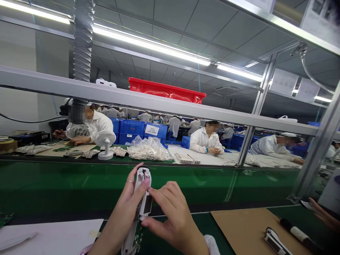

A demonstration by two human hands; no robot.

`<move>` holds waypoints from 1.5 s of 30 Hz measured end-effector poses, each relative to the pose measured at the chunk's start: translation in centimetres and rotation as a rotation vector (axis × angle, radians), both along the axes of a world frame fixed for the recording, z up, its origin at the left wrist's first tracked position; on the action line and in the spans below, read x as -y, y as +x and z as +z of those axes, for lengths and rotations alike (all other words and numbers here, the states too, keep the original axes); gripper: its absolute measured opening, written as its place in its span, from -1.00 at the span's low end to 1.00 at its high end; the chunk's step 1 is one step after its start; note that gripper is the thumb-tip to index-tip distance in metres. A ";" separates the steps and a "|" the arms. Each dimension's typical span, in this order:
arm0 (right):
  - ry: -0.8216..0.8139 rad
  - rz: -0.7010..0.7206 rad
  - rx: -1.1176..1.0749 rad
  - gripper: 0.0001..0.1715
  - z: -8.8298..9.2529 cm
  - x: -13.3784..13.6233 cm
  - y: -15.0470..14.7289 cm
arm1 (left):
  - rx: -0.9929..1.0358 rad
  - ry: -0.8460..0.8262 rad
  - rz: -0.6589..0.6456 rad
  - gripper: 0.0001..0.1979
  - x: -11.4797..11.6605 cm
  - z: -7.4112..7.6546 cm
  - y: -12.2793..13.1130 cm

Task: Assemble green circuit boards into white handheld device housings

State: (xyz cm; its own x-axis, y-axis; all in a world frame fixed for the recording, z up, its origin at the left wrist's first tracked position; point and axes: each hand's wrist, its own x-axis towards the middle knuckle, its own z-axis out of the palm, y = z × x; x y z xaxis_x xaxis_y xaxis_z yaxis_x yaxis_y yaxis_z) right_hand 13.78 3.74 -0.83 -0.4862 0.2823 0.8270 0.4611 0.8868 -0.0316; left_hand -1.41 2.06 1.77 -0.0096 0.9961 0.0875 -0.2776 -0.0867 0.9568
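My left hand (124, 212) is wrapped around a long white plastic device shell (142, 184), held upright above the green conveyor belt (66, 187). A ring shows on one finger. My right hand (172, 216) pinches a small flat part (147, 204) against the open face of the shell, fingertips touching it near the middle. The lower end of the shell reaches down past my left wrist.
A white sheet (53, 233) lies at the lower left and a brown cardboard mat (247, 226) with a metal clip tool (276, 241) and a black-white pen (294, 232) at the right. Another person's hand (322, 214) reaches in at the right edge. Workers sit across the belt behind a small fan (105, 143).
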 end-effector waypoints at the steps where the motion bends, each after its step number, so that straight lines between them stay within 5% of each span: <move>1: 0.008 -0.007 0.026 -0.39 0.0 0.0 0.0 | -0.004 -0.029 0.010 -0.37 0.0 0.1 0.1; 8: 0.046 0.003 0.055 -0.33 0.5 0.3 0.1 | 0.073 -0.084 0.002 -0.41 -0.4 -0.6 -0.1; 19: 0.130 -0.091 0.093 -0.48 0.5 0.7 -0.6 | -0.112 0.053 0.047 -0.52 0.4 0.8 -0.3; 23: 0.126 -0.092 0.079 -0.47 0.9 1.0 -0.5 | -0.019 0.110 -0.011 -0.52 -0.2 0.3 0.1; 30: 0.180 -0.165 0.047 -0.56 1.5 1.5 -0.5 | -0.094 0.199 0.088 -0.42 -0.5 -1.0 0.8; 37: 0.201 -0.153 0.126 -0.52 1.6 1.4 -0.3 | -0.001 0.025 0.077 -0.47 0.2 -0.1 0.5; 45: 0.209 -0.106 0.099 -0.52 1.4 1.7 -0.7 | 0.148 0.021 0.039 -0.44 -0.2 -0.4 -0.1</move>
